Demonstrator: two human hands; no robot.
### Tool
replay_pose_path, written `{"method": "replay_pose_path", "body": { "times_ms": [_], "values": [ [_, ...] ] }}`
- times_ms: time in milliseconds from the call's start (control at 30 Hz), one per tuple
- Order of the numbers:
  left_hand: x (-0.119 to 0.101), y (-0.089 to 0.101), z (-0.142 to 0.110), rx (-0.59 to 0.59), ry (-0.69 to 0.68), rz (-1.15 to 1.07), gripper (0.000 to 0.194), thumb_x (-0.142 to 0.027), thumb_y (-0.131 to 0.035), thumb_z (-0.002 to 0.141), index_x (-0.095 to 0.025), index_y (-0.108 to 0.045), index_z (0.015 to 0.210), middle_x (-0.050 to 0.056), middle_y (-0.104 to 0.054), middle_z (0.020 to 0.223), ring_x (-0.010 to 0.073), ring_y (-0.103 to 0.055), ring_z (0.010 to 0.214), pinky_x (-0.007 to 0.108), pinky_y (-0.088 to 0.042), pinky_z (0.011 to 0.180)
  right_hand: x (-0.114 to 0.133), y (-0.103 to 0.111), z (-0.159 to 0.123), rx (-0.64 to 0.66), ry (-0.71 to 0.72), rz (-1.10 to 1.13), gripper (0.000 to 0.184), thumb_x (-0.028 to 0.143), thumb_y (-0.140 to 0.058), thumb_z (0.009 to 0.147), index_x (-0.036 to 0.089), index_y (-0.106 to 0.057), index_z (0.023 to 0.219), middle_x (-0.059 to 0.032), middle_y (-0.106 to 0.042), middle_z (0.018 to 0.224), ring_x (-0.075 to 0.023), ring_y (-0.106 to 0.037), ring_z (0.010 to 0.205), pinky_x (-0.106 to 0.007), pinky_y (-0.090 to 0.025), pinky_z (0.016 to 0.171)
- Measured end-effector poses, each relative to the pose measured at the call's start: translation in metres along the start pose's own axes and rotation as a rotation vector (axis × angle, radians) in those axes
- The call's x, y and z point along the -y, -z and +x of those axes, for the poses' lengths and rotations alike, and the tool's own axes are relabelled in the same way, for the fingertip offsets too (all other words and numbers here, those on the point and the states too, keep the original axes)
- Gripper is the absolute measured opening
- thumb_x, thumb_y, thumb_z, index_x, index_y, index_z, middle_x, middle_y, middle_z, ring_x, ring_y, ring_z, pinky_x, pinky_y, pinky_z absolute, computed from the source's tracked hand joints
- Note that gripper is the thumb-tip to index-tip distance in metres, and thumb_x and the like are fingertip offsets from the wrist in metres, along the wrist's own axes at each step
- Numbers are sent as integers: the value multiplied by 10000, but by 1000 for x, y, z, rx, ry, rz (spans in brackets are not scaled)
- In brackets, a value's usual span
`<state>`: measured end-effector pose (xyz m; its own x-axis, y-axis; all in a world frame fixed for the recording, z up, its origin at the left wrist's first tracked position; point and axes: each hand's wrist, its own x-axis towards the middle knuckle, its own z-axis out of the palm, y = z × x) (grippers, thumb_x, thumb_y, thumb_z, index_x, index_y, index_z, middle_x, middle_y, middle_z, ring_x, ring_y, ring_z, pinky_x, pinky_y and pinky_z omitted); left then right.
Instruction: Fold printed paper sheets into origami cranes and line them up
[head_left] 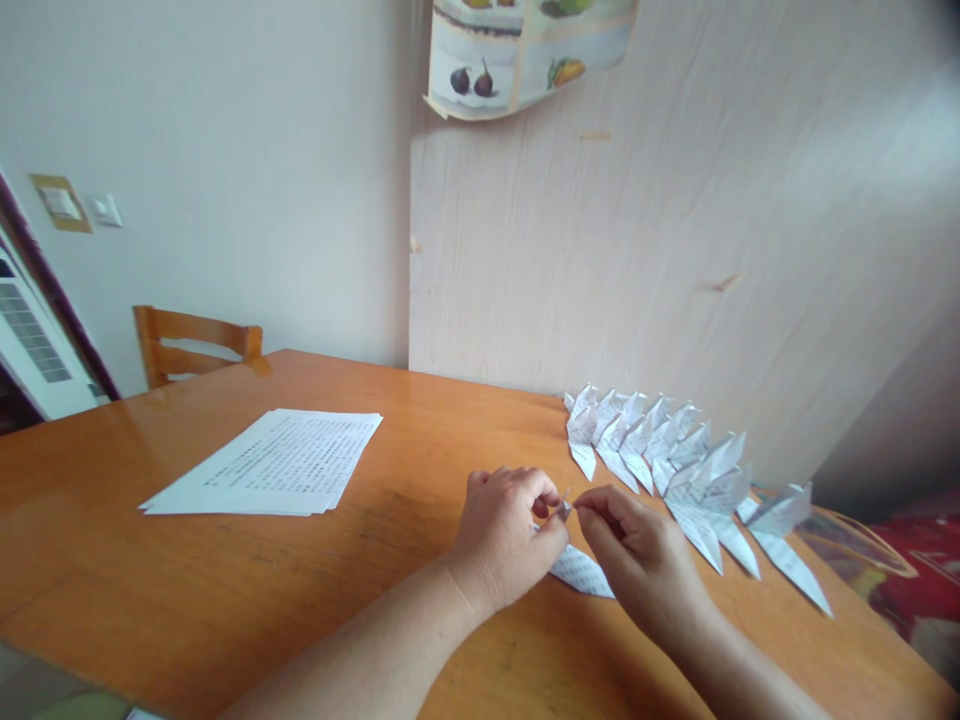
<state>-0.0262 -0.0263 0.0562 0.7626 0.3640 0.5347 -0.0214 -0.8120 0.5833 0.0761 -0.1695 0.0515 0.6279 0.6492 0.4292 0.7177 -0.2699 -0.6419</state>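
A folded paper figure (581, 572) made from a printed sheet is between my hands, low over the table. My left hand (510, 535) is closed around its upper part, thumb and index finger pinching a small upright tip. From the other side, my right hand (637, 545) has thumb and index finger pinched together at that same tip. My fingers hide most of the figure's middle; its flat pointed end shows below them, between the hands.
Several similar folded paper figures (705, 480) stand in rows at the right, near the wall. A stack of printed sheets (277, 465) lies on the wooden table (360, 620) at the left. Behind the table's far left edge is a wooden chair (199, 330). Red items (919, 570) sit beyond the right edge.
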Motion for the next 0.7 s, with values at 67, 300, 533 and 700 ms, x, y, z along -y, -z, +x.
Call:
{"method": "replay_pose_path", "body": {
  "times_ms": [67,300,533,700],
  "values": [
    [0,0,0,16,8,-4,22,-232,-647,810,-230,-627,819,-28,-717,817,185,-637,814,338,-357,788,0,0,1,-1,-13,-3,188,324,-518,919,228,-649,824,19,-601,652,-167,-553,605,-259,-386,574],
    [-3,6,2,103,29,-73,59,-192,-630,748,-219,-602,792,-31,-687,793,149,-595,703,276,-368,662,-2,-1,2,-13,-30,13,174,307,-521,904,224,-651,823,16,-603,645,-169,-559,600,-258,-383,563],
    [5,14,5,204,136,-228,38,-218,-581,770,-216,-561,802,-41,-588,727,133,-519,661,246,-350,597,-3,0,5,65,-56,-42,158,258,-498,871,226,-633,796,28,-600,626,-162,-560,579,-250,-349,536],
    [17,10,11,175,221,-423,58,-214,-490,850,-202,-546,844,-40,-514,722,126,-481,682,230,-382,620,-8,-2,5,218,-67,-169,160,192,-481,819,232,-630,778,23,-622,643,-163,-570,597,-245,-349,549]
  ]
}}
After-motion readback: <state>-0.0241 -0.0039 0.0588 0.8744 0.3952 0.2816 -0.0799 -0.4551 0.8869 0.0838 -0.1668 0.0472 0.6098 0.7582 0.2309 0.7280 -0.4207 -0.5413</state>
